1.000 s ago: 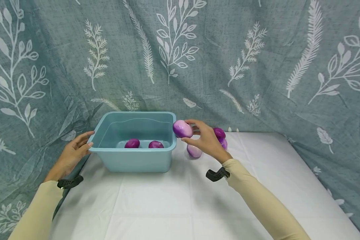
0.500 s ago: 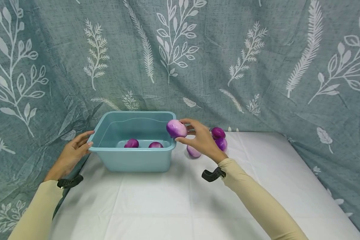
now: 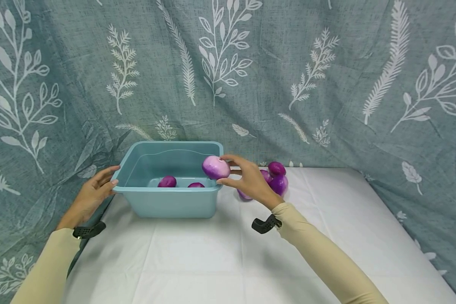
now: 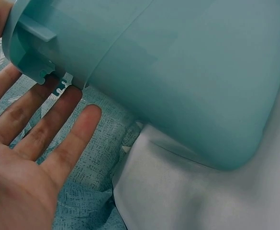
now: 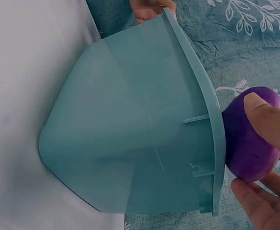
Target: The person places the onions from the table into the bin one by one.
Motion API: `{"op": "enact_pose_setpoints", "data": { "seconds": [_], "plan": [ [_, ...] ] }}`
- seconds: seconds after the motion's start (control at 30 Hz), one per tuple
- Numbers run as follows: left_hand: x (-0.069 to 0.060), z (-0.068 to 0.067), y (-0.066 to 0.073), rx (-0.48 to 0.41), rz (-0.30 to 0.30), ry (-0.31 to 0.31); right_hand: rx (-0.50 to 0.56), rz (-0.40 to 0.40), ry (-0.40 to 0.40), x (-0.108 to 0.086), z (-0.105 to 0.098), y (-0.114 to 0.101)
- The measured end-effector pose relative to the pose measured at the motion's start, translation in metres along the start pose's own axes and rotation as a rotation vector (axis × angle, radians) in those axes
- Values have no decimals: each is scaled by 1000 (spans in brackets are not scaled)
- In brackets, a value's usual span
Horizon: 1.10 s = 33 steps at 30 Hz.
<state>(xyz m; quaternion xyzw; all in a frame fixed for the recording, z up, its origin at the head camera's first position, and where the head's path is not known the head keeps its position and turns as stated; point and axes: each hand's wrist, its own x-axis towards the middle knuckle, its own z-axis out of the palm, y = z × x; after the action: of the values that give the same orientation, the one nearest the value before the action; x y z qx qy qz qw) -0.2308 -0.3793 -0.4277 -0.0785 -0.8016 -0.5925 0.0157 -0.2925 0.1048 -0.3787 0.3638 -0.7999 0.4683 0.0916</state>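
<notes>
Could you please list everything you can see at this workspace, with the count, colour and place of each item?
Tablecloth: 1, white, across the work surface.
Leaf-print cloth: at least 1, grey-green with white print, behind and at the sides.
Plastic tub: 1, light teal-blue, on the tablecloth's far left part.
Red onions inside: 2 visible, purple, on the tub's floor.
Held red onion: 1, purple and pale pink, raised at the tub's right rim.
Loose red onions: 4 visible, purple to pinkish, right of the tub, partly hidden.
Wristbands: 2, black, one per wrist.
Sleeves: 2, beige, on the forearms.
Left hand: 1, at the tub's left rim.
Right hand: 1, gripping the held red onion.
</notes>
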Motion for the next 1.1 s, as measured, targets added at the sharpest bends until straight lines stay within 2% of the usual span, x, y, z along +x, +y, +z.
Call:
{"op": "enact_pose_setpoints", "data": {
  "seconds": [0.17,0.27,0.47,0.77,0.93,1.1],
  "plan": [
    [1,0,0,7,-5,6,53,5,-18,-2,-2,1],
    [1,1,1,6,-12,10,43,13,-17,-5,-5,3],
    [1,1,0,3,-12,11,-95,57,20,-17,-19,20],
    [3,-2,-2,7,-10,8,-333,168,59,-48,-55,67],
    [3,-3,-3,8,-5,5,-409,196,68,-65,-69,96],
    [1,-2,-4,22,-15,11,-444,282,50,-80,-77,115]
  ]
}}
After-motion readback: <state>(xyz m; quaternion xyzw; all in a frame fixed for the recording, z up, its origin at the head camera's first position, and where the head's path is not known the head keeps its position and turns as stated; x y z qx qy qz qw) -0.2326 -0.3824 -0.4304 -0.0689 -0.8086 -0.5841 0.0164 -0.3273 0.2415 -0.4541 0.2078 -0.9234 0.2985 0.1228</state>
